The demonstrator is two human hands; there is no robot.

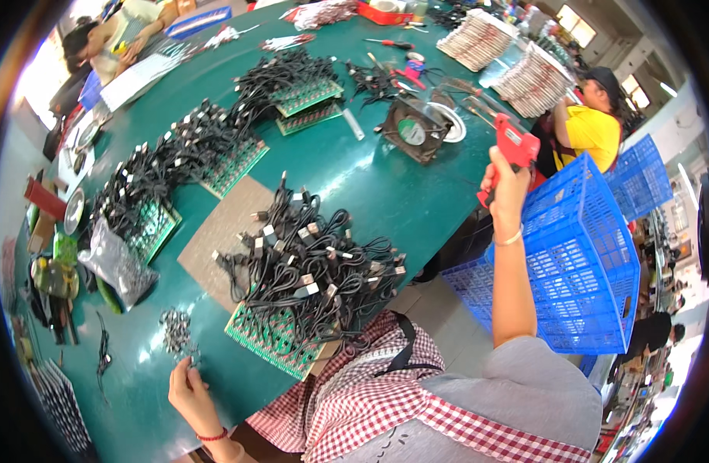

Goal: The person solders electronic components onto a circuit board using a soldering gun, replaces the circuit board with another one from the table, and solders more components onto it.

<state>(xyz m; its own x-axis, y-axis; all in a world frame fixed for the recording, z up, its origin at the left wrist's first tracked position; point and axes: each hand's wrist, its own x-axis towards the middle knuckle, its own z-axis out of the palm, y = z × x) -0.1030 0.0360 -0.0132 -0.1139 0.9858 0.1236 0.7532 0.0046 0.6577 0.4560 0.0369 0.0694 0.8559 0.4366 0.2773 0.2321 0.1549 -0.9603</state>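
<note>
Red gun point(516, 143): in the right hand point(509, 189), fingers wrapped round its handle; raised by the worktop's point(385, 202) right edge, tip turned away from the cables point(316, 266), probably to keep clear of them.

Left hand point(191, 395): fingers curled, slightly parted, at the near end of the metal parts point(176, 330); whether one is pinched cannot be told. Parts lie loose, seemingly for easy picking.

Board point(271, 338): green, before the person, under heaped black cables; presumably set there for reach.
</note>
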